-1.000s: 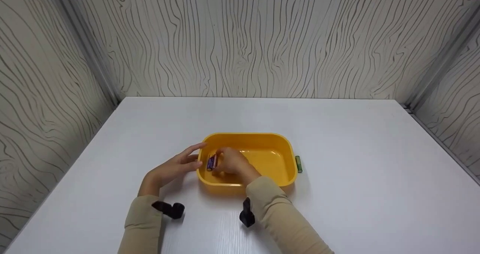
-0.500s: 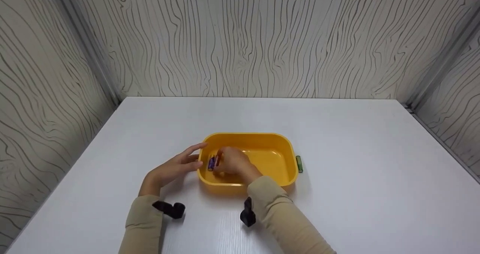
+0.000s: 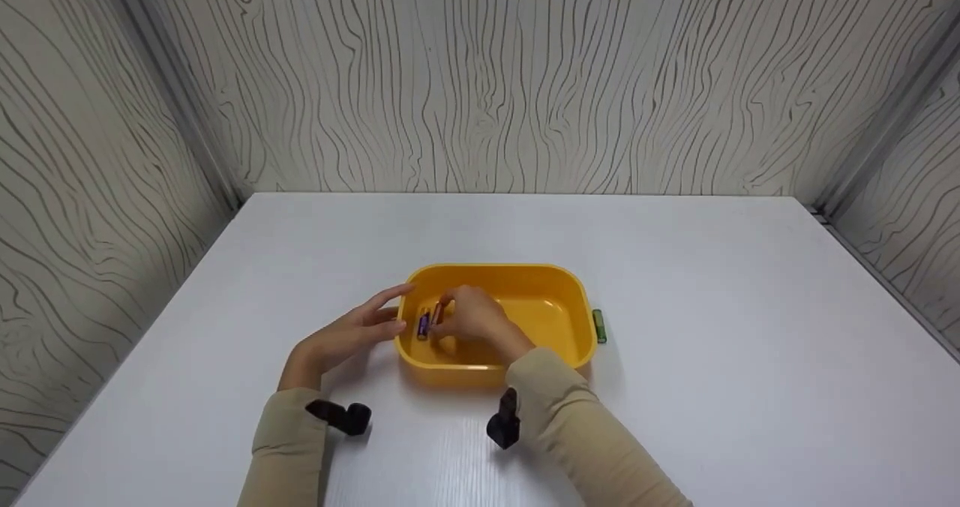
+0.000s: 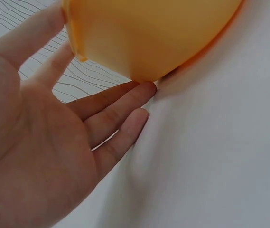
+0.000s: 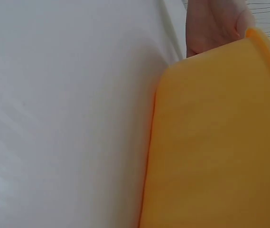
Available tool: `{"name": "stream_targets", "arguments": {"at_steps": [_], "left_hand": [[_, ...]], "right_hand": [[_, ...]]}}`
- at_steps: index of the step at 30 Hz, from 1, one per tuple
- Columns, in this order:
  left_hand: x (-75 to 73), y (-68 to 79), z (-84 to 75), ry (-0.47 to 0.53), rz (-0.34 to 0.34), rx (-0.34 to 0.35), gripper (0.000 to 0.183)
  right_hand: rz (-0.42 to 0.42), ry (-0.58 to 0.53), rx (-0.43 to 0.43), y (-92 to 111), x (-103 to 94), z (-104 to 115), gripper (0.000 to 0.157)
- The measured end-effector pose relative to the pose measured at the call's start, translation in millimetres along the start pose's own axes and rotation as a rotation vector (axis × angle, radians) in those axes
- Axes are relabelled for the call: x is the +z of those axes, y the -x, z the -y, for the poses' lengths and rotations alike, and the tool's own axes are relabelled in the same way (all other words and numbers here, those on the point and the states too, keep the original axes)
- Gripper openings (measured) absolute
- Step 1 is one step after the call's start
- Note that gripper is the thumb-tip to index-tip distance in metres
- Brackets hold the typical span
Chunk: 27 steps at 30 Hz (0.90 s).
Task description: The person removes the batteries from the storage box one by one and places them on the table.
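Note:
A yellow rectangular tub (image 3: pixel 540 368) stands on the white table. My left hand (image 3: pixel 349 340) lies at its left end, with the fingers extended and the fingertips at the rim. In the left wrist view, that hand (image 4: pixel 44 137) touches the rim, and its lower fingers stretch along the wall. Inside the tub my right hand (image 3: pixel 480 321) pinches a reddish-brown battery (image 3: pixel 438 314) between thumb and fingers. Just left of it, on the tub floor, lies a purple battery (image 3: pixel 424 324). In the right wrist view the tub's side wall (image 5: pixel 215 137) hides the right hand.
A green battery (image 3: pixel 599 326) lies on the table (image 3: pixel 712 342) against the tub's right end. Black wrist mounts (image 3: pixel 349 418) hang by both sleeves. Patterned panels (image 3: pixel 480 79) close off the back and sides.
My right hand has shifted slightly right and up with the reddish-brown battery, opening a gap between it and the purple one. The left hand stays at the rim.

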<state>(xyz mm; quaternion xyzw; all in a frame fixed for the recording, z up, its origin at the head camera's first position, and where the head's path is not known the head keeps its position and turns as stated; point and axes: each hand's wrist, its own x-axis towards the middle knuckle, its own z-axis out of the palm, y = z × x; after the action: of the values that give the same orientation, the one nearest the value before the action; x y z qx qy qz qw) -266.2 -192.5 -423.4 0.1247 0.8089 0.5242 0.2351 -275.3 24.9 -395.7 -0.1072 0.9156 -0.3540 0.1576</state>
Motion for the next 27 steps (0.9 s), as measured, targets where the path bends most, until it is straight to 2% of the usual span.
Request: {"name": "stream_targets", "arguments": {"at_steps": [13, 20, 27], "left_hand": [[-0.6, 0.7, -0.2, -0.028, 0.01, 0.001, 0.06], [-0.7, 0.6, -0.1, -0.03, 0.007, 0.0, 0.062], [-0.8, 0.6, -0.5, -0.04, -0.008, -0.008, 0.062]], "right_hand": [[-0.005, -0.088, 0.015, 11, -8.6, 2, 0.043], [-0.006, -0.084, -0.029, 15, -16.2, 2, 0.045], [-0.014, -0.17, -0.089, 24, -23.5, 2, 0.047]]}}
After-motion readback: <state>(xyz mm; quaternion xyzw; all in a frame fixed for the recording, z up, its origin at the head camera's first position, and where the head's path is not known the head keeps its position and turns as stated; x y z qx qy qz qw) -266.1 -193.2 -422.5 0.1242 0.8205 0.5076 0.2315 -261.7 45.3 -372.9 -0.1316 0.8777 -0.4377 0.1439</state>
